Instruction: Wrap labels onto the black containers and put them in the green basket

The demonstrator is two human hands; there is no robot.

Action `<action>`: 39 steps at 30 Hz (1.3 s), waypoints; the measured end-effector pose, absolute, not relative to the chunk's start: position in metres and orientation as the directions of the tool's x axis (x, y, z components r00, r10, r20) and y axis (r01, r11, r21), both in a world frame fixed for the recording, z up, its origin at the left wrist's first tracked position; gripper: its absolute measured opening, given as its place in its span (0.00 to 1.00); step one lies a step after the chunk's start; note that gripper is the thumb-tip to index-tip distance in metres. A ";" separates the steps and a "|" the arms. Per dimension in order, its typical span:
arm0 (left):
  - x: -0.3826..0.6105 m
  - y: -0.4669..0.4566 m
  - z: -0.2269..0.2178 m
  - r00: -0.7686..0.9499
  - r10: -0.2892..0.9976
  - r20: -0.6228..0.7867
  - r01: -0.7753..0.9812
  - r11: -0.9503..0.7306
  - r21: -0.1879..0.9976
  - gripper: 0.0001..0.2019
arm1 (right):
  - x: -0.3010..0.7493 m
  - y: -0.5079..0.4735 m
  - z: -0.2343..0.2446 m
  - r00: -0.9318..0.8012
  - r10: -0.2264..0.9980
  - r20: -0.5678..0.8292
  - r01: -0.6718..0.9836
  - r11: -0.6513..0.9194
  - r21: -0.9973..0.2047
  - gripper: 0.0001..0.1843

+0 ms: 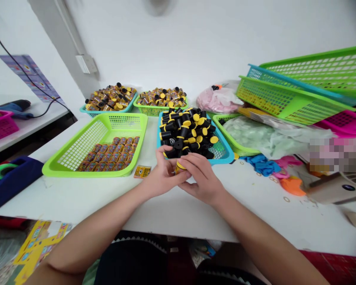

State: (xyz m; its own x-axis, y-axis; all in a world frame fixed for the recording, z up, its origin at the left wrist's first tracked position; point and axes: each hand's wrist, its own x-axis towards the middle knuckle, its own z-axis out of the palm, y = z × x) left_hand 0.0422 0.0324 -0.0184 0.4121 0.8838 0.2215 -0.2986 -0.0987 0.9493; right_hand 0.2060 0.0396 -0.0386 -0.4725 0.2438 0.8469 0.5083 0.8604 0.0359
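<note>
My left hand (166,171) and my right hand (200,174) meet over the table. Between them they grip a small canister (180,167) showing yellow, mostly hidden by my fingers. Just behind stands a blue basket (225,156) heaped with black canisters (182,128) with yellow caps. Left of my hands is a green basket (56,168), where labelled canisters (112,156) lie in rows. A small stack of yellow printed labels (142,171) rests on the table beside my left hand.
Two baskets of mixed canisters (111,99) stand at the back. Stacked baskets (284,101) lean at right above plastic bags (255,132). Deflated balloons (261,164) and a fan (338,188) lie on the right; a blue tape dispenser (17,178) sits at left.
</note>
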 end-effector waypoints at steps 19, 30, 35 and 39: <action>0.041 0.027 -0.026 0.415 0.883 0.220 0.055 -0.266 0.962 0.31 | 0.197 0.025 -0.033 -0.512 0.196 0.836 0.588 0.790 0.175 0.21; 0.042 0.026 -0.018 0.324 0.882 0.342 -0.020 -0.355 0.935 0.29 | 0.200 0.032 -0.041 -0.436 0.175 0.883 0.580 0.805 0.126 0.24; 0.039 0.027 -0.020 0.451 0.823 0.346 -0.079 -0.349 0.934 0.30 | 0.200 0.027 -0.036 -0.455 0.165 0.875 0.547 0.828 0.128 0.19; 0.030 0.032 -0.014 0.661 0.691 0.294 -0.121 -0.289 0.950 0.29 | 0.200 0.027 -0.035 -0.431 0.131 0.893 0.522 0.843 0.128 0.20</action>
State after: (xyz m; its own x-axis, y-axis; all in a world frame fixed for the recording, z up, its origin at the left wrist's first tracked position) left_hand 0.0296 0.0320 -0.0140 0.6608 0.6906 0.2941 -0.1212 -0.2885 0.9498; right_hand 0.2003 0.0273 -0.0355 -0.4313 0.1315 0.8926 0.5222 0.8431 0.1282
